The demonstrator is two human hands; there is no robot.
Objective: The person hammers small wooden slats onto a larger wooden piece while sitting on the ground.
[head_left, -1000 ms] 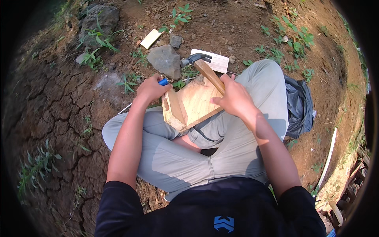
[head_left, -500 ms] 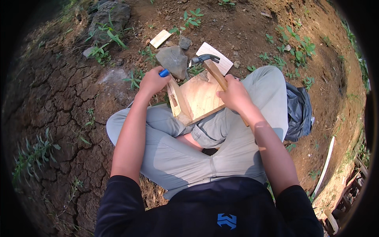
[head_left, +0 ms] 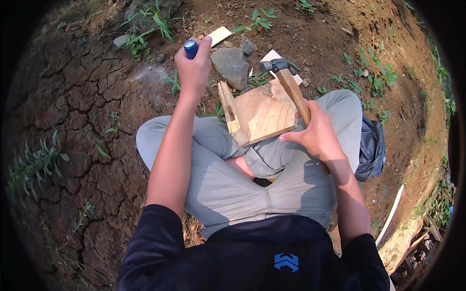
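inspector: markings noted?
assistant: one, a blue angular emblem (head_left: 286,262) on the front of the black shirt (head_left: 233,257).
inspector: any legible wording or numbers?
assistant: none legible; the emblem shows angular shapes only.

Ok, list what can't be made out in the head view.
Head view:
- Blue-topped tool: mostly hidden inside the left hand.
- Hammer: part of its handle hidden by the right hand.
- Dark bag: partly hidden behind the right knee.
- Large rock: cut off by the top edge.
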